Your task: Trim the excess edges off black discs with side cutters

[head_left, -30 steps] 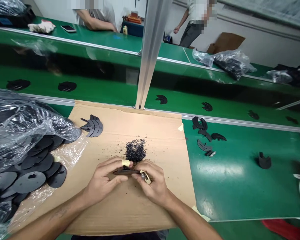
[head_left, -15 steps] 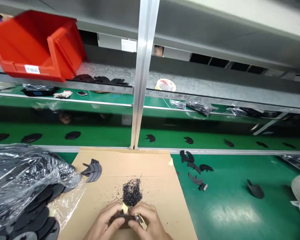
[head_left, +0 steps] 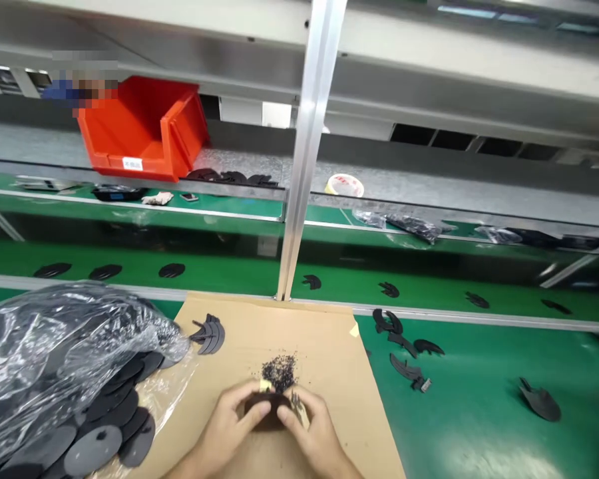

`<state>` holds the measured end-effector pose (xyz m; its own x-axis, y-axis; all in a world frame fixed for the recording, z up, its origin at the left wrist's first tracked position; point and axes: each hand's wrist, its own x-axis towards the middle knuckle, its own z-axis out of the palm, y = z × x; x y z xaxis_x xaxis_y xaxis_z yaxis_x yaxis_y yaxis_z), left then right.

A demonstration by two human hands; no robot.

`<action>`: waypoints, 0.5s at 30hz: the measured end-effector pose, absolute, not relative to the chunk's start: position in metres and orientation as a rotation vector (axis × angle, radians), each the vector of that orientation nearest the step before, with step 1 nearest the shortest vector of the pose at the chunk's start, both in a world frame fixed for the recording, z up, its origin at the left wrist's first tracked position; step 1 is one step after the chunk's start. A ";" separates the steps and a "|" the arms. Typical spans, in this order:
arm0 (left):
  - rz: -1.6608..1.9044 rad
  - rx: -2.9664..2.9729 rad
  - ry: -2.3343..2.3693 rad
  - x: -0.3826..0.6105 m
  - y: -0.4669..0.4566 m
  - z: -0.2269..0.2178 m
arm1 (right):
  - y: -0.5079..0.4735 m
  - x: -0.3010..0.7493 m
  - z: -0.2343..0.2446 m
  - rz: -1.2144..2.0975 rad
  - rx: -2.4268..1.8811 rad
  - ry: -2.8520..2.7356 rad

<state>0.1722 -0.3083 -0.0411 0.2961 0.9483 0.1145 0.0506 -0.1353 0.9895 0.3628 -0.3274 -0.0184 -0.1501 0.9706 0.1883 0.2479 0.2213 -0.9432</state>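
Observation:
Over the cardboard sheet (head_left: 337, 372), my left hand (head_left: 232, 419) grips one side of a dark, rounded flat part (head_left: 265, 416), thumb on top. My right hand (head_left: 313, 426) pinches the same part from the other side. Between that hand's thumb and fingers sits a small metal-and-tan object (head_left: 299, 407), too small to name. A yellow patch (head_left: 265, 386) shows at my left fingertips. Just beyond the fingers lies a heap of tiny black bits (head_left: 279, 370). Several dark curved pieces (head_left: 210, 334) rest fanned out at the cardboard's far left.
At left, a clear plastic bag (head_left: 80, 332) spills dark oval discs (head_left: 94, 449). Loose curved black pieces (head_left: 402, 342) and a scoop-shaped part (head_left: 540, 400) lie on the green table at right. A metal post (head_left: 304, 153) rises ahead. A red bin (head_left: 140, 130) and tape roll (head_left: 344, 185) stand on the shelf.
The view has shifted, so most of the scene sits further right. Both hands still hold the dark part, whose broad face now shows more. The right fingers remain around the small metal-and-tan object.

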 end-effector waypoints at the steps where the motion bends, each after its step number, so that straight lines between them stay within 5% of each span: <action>1: 1.057 1.477 0.997 0.170 -0.306 -0.035 | -0.324 0.362 -0.012 1.036 -1.195 -1.587; 15: 1.116 1.315 1.039 0.155 -0.293 -0.031 | -0.293 0.386 0.003 1.304 -1.209 -1.554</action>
